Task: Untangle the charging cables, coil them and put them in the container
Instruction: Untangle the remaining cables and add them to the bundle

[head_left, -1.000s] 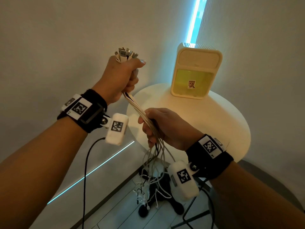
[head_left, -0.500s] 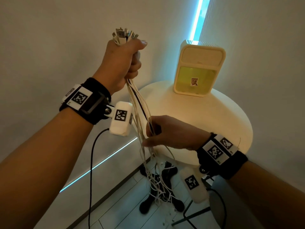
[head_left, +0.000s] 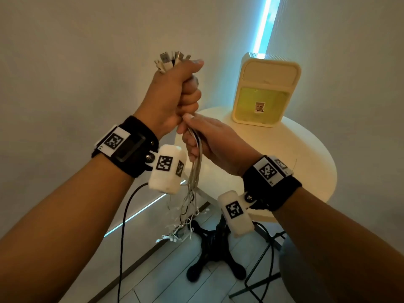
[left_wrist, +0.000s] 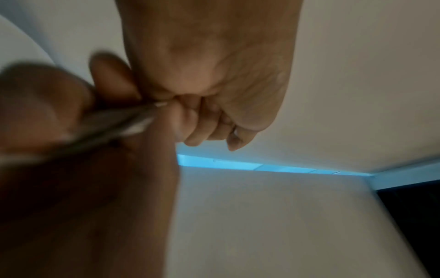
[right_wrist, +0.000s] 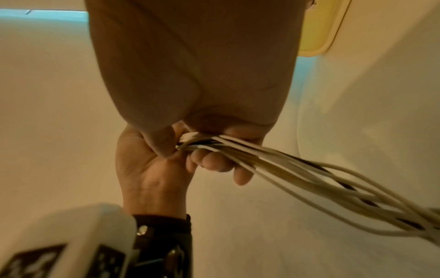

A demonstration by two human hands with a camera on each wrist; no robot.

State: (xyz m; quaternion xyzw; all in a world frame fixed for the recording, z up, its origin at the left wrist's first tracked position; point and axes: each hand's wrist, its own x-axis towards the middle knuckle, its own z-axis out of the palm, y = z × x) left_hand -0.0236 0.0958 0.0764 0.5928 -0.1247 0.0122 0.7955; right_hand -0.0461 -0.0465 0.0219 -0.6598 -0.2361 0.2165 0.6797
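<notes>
A bundle of several charging cables, mostly white with one black, hangs from my raised left hand. That hand is a fist round the bundle, and the plug ends stick out above it. Just under the fist my right hand wraps the same cables; its thumb sits by the left hand's little finger. The loose connector ends dangle above the floor. The cream and yellow container stands closed on the round white table, right of both hands.
Walls close in on the left and behind, with a blue light strip in the corner. The table's black star base stands on a pale plank floor. Black camera leads hang from both wrists.
My right hand has slid up the bundle from well below to just under the left fist. The dangling ends have risen higher off the floor.
</notes>
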